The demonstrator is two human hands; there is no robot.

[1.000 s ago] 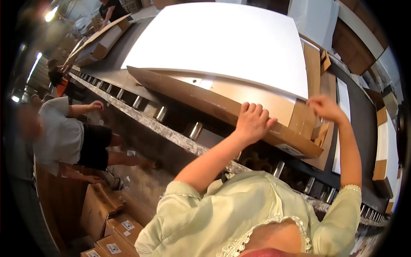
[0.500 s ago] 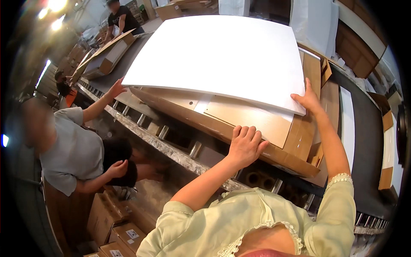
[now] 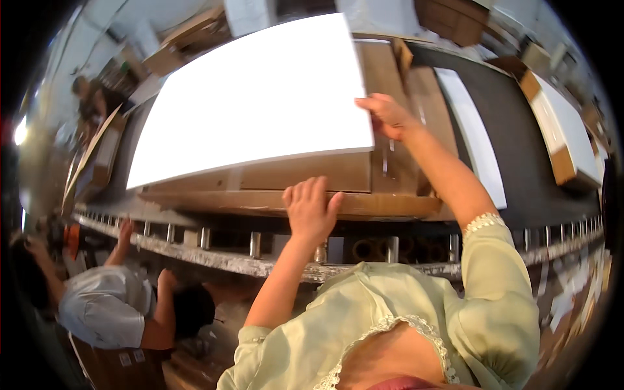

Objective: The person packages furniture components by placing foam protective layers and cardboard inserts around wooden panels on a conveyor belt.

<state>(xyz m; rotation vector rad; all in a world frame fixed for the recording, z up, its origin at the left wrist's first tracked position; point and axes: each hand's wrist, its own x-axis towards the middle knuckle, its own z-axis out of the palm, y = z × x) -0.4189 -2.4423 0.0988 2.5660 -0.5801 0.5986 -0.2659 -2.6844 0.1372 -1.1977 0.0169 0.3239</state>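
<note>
A large white panel [image 3: 260,97] lies tilted over a long open cardboard carton [image 3: 390,205], its far left corner past the carton's end. My right hand [image 3: 390,117] pinches the panel's right edge near the front corner, thumb on top. At the carton's near wall, my left hand [image 3: 311,207] rests with fingers extended over the rim and thumb apart, holding nothing. Under the panel, a brown board [image 3: 305,174] shows inside the carton; most of the other contents are hidden.
The carton sits on a conveyor with metal rollers [image 3: 255,245] along its near side. To the right are a white strip [image 3: 473,140] and another carton [image 3: 552,146] with white panels. A co-worker in grey [image 3: 107,305] is at the left; another person [image 3: 97,104] stands farther back.
My view has turned right. The white panel has shifted left over the carton, with my right hand now gripping its edge. The co-worker's hand has come off the panel's left corner.
</note>
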